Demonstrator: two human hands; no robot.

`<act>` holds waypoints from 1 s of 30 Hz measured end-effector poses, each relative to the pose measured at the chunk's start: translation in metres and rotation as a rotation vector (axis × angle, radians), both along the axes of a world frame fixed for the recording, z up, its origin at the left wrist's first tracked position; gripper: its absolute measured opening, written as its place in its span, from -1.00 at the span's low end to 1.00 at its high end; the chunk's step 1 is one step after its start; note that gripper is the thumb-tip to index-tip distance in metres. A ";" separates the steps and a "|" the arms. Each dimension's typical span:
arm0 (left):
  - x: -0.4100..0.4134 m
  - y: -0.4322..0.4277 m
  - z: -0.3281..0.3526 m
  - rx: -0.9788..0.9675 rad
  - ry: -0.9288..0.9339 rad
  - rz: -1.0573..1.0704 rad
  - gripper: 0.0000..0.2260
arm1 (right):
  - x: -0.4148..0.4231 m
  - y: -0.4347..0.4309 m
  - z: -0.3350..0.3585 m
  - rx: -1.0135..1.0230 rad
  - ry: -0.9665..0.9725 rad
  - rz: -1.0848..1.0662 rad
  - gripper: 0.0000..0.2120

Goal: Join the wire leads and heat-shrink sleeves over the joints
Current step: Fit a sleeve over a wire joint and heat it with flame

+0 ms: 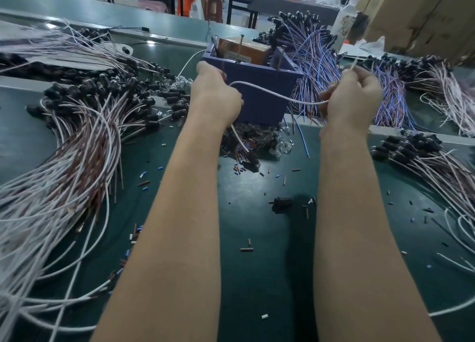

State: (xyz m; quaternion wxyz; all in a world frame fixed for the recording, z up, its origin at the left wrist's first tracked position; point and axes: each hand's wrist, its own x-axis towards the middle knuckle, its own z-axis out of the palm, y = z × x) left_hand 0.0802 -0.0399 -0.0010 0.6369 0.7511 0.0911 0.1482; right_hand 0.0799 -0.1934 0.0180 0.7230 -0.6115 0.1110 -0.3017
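Grip closed on both sides: left hand point(218, 94) and right hand point(356, 102) each curl round one white wire point(270, 92), slung between them before the blue box point(259, 105), above the table point(264, 238). Looks light, limp, springy; best pinched near its ends.

Head-worn view, close, down onto table point(257, 226)

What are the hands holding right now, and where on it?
A white wire: left hand grips it partway along, tail hanging below; right hand grips it farther along.
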 end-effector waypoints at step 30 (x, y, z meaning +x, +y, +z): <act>-0.001 -0.001 -0.019 0.192 0.075 0.097 -0.98 | 0.005 0.017 -0.008 0.007 0.174 0.416 -0.91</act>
